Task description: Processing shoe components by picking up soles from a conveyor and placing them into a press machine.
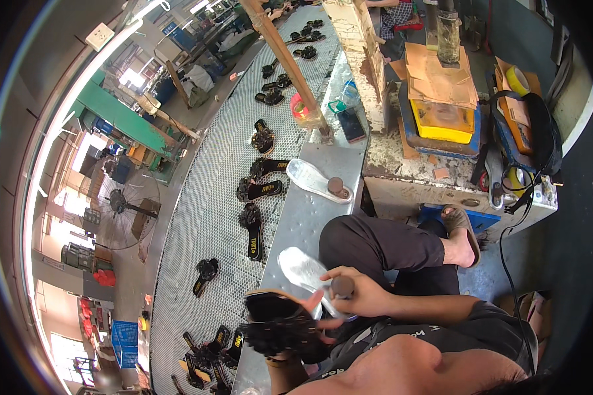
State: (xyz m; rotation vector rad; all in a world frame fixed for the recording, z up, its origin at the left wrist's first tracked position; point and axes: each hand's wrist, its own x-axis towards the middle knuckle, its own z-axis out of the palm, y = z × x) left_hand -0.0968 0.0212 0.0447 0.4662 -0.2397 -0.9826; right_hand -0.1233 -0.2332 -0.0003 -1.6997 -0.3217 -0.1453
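My left hand (314,322) holds a black sandal (270,336) with a frilly dark upper and a tan-edged sole, tilted over the metal ledge. Its fingers are partly hidden by the sandal. My right hand (366,296) is closed around a brown round-topped handle (342,286), close beside the sandal; the handle's lower end is hard to make out. Just beyond both hands, a white sole-shaped piece (300,266) lies on the ledge, partly covered by my right hand. Farther along lies a second white sole-shaped piece (306,176) with a brown round knob (336,185) on it.
Left of the grey metal ledge (303,224) runs a mesh conveyor (197,217) bearing several black sandals (254,230). A wooden post (283,59) rises beside a phone (350,125). At right, a worn bench (402,181) holds a yellow box (441,122) and black bag (540,131).
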